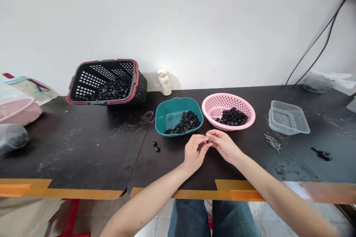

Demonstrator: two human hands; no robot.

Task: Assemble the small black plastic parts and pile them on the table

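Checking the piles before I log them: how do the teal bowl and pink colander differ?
The teal bowl has solid walls and a rounded-square shape; the pink colander is round and perforated. The teal bowl's black parts heap to one side; the pink colander's lie central. Both sit on the black tabletop.

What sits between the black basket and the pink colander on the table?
In the head view, a teal bowl sits between them, with black parts inside.

A plain white wall [178,18] was seen along the far side, dark cables [319,40] were strung down at right, and a scuffed black surface [83,155] edged with orange tape [80,193] was set above a pale tiled floor [267,218].
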